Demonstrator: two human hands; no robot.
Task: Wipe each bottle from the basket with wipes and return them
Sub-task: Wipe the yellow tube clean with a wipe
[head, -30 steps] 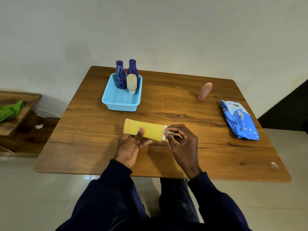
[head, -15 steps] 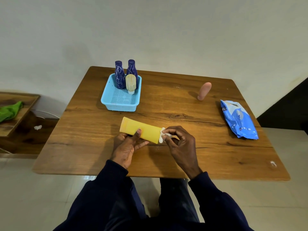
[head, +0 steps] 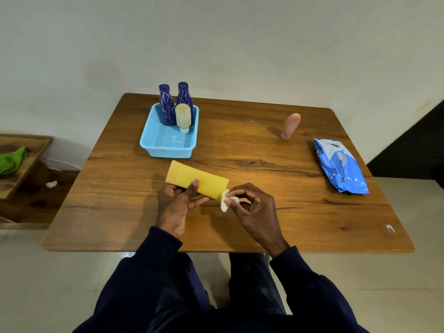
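Grips yellow tube (head: 204,182) in left hand (head: 174,207), just in front of blue basket (head: 168,152), long axis slanting, flat end toward basket; pinches white wipe (head: 225,203) in right hand (head: 257,210) against cap end.

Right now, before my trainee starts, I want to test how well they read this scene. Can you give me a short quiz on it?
1. True or false: the pink bottle stands on the table, outside the basket.
2. The right hand pinches: A) a wipe B) a spoon C) a key.
3. How many bottles stand in the basket?
Key: 1 true; 2 A; 3 three.
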